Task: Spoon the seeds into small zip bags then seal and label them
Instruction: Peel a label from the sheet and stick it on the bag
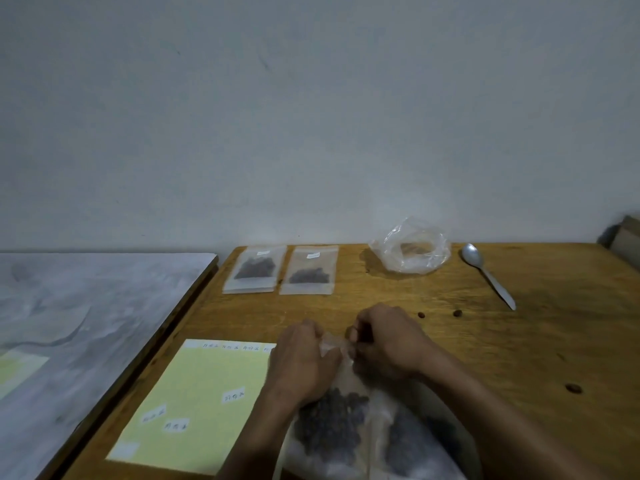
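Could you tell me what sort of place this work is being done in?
Probably a plain home room: a worn wooden table against a bare wall, with a spoon and hand-labelled seed bags.

We see two small zip bags (254,270) (309,270) lying flat side by side at the back, each with dark seeds and a white label. A bigger clear bag (332,424) of dark seeds lies near us. A silver spoon (486,271) lies bowl up at the right.

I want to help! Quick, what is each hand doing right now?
Left hand: fingers curled, pinching the top of the small zip bag.
Right hand: fingers curled, pinching the same bag top from the other side.
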Demonstrator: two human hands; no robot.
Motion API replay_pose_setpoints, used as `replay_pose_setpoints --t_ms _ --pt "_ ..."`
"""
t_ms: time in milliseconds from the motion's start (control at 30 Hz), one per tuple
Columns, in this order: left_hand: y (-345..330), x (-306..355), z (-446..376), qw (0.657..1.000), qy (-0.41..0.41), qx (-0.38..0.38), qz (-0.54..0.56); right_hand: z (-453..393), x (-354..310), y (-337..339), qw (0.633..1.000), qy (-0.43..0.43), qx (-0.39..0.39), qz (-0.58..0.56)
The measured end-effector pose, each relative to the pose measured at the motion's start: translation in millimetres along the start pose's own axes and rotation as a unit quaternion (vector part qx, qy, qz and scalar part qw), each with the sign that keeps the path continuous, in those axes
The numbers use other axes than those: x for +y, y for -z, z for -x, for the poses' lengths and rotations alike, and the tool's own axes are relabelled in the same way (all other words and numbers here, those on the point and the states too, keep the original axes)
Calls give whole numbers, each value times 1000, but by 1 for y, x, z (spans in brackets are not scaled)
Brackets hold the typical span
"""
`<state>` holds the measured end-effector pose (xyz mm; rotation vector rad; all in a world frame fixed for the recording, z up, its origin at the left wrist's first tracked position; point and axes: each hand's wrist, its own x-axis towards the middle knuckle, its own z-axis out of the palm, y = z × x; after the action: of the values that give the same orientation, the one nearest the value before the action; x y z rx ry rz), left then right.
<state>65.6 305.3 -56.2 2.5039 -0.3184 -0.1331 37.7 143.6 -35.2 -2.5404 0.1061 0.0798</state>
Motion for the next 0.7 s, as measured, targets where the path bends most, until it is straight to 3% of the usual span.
replay_pose_setpoints --t_ms 100,300,533,633,700 --pt "8 -1 -3 990 26 41 129 -12 -3 2 997 37 30 -64" --pt "48 2 -6 905 38 78 416 -23 -28 30 949 114 114 -273" --pt "98 -11 6 850 2 138 509 -24 -71 38 880 125 92 -449" --pt "116 -25 13 829 18 101 549 -28 -98 31 874 145 93 -454" --pt "125 -38 17 835 38 114 536 -33 -114 22 881 147 79 -442"
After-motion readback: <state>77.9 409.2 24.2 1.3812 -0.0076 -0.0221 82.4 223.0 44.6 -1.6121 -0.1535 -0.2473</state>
